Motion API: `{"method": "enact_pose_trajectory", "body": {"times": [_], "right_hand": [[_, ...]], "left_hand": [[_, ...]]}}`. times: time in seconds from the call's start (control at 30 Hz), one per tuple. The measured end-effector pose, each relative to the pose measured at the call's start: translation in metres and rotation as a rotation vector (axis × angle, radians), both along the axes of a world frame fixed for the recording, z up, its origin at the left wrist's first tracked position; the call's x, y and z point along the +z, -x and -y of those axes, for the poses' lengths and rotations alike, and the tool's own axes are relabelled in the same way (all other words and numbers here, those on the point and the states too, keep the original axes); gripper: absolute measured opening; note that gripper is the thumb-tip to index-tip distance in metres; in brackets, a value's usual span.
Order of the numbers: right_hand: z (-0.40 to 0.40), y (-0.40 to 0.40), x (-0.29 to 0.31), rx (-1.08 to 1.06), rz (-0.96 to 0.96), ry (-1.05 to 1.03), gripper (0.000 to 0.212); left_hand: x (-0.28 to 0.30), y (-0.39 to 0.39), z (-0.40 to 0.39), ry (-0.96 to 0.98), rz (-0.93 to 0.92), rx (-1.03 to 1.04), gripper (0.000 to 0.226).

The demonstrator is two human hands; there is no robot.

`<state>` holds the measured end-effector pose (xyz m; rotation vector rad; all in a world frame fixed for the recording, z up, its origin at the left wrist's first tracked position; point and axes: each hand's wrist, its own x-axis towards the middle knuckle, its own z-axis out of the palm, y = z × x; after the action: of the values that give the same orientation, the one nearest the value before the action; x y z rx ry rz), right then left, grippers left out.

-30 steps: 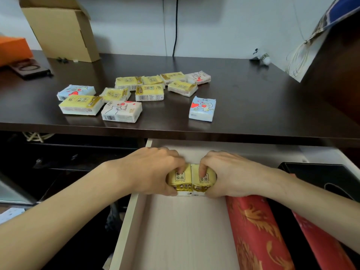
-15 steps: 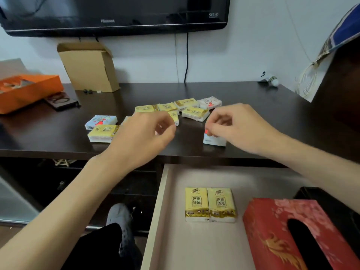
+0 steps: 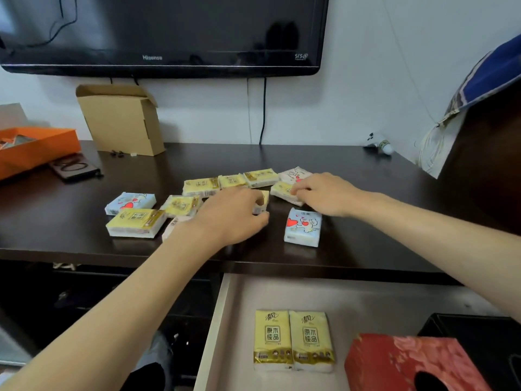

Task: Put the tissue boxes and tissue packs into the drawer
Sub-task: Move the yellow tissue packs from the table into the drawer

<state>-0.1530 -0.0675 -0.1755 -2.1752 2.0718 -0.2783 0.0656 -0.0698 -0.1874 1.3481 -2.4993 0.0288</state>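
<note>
Several small tissue packs lie on the dark table (image 3: 352, 249): yellow ones (image 3: 135, 222), a blue one (image 3: 130, 202) at the left and another blue pack (image 3: 302, 227) near the front. My left hand (image 3: 231, 214) closes its fingers on a yellow pack (image 3: 261, 203) in the middle. My right hand (image 3: 324, 194) pinches the edge of another yellow pack (image 3: 283, 191) further back. Below, the open drawer (image 3: 222, 320) holds two yellow packs (image 3: 293, 340) side by side, a red tissue box (image 3: 406, 362) and a black tissue box (image 3: 479, 334).
A cardboard box (image 3: 121, 119) and an orange box (image 3: 36, 148) stand at the table's back left, with a dark flat case (image 3: 74, 167) beside them. A television (image 3: 169, 35) hangs on the wall. A dark cabinet (image 3: 490, 165) rises at the right.
Both hands left the two yellow packs in the drawer, rose to the table and reached further back. Each now grips a yellow pack there.
</note>
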Motion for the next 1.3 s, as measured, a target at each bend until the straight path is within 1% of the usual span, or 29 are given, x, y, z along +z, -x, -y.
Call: {"method": "enact_pose_trajectory", "body": {"times": [0.13,0.2,0.27,0.3,0.33,0.37,0.4,0.43,0.47,0.5,0.53,0.6,0.73,0.8,0.9,0.97,1.03,1.13,1.2,1.23,1.3], "right_hand": [[-0.019,0.036,0.007,-0.04,-0.011,-0.024,0.04],[-0.028,0.05,0.009,-0.038,0.01,-0.025,0.034],[-0.036,0.059,0.008,-0.026,0.076,0.0,0.024],[-0.038,0.062,0.006,-0.019,0.11,0.037,0.02],[-0.039,0.063,0.003,-0.017,0.124,0.091,0.019],[-0.039,0.063,0.0,-0.016,0.119,0.144,0.025],[-0.038,0.062,-0.003,-0.009,0.114,0.162,0.037],[-0.038,0.06,-0.005,0.005,0.142,0.133,0.051],[-0.039,0.058,-0.007,0.023,0.198,0.065,0.062],[-0.039,0.056,-0.009,0.039,0.246,-0.013,0.07],[-0.038,0.054,-0.012,0.052,0.266,-0.076,0.074],[-0.036,0.054,-0.017,0.05,0.266,-0.12,0.074],[-0.037,0.058,-0.014,0.025,0.192,0.001,0.051],[-0.041,0.061,-0.012,0.008,0.161,0.025,0.044],[-0.051,0.064,-0.011,-0.035,0.153,0.096,0.048],[-0.062,0.064,-0.011,-0.071,0.23,0.203,0.056],[-0.077,0.061,-0.013,-0.078,0.351,0.286,0.069],[-0.111,0.048,-0.014,-0.029,0.538,0.263,0.083],[-0.14,0.033,-0.018,0.043,0.613,0.194,0.08],[-0.155,0.026,-0.023,0.083,0.625,0.161,0.076],[-0.183,0.01,-0.034,0.15,0.622,0.094,0.069]], "left_hand": [[-0.002,0.001,-0.006,-0.003,-0.184,-0.061,0.024],[-0.002,0.001,-0.005,-0.002,-0.271,-0.046,0.016],[-0.003,0.003,-0.001,0.018,-0.314,-0.005,0.014],[-0.003,0.005,0.001,0.028,-0.313,0.015,0.018],[-0.004,0.008,0.003,0.032,-0.291,0.034,0.027],[-0.005,0.01,0.005,0.027,-0.247,0.057,0.042],[-0.006,0.012,0.006,0.007,-0.185,0.082,0.059],[-0.006,0.012,0.007,-0.025,-0.123,0.108,0.075],[-0.006,0.013,0.008,-0.061,-0.073,0.129,0.084],[-0.007,0.013,0.009,-0.098,-0.04,0.132,0.086],[-0.008,0.013,0.011,-0.132,-0.025,0.119,0.083],[-0.011,0.011,0.011,-0.168,-0.049,0.082,0.075],[-0.001,0.004,0.004,-0.122,-0.146,0.063,0.075],[0.007,0.001,-0.002,-0.093,-0.203,0.041,0.075],[0.011,-0.005,-0.021,-0.056,-0.274,-0.035,0.075],[0.01,-0.013,-0.037,-0.048,-0.276,-0.098,0.077],[0.008,-0.022,-0.054,-0.098,-0.288,-0.159,0.077],[0.004,-0.034,-0.077,-0.297,-0.323,-0.277,0.077],[-0.003,-0.043,-0.092,-0.462,-0.319,-0.352,0.075],[-0.008,-0.047,-0.099,-0.513,-0.287,-0.374,0.076],[-0.021,-0.052,-0.113,-0.515,-0.181,-0.392,0.081]]}}
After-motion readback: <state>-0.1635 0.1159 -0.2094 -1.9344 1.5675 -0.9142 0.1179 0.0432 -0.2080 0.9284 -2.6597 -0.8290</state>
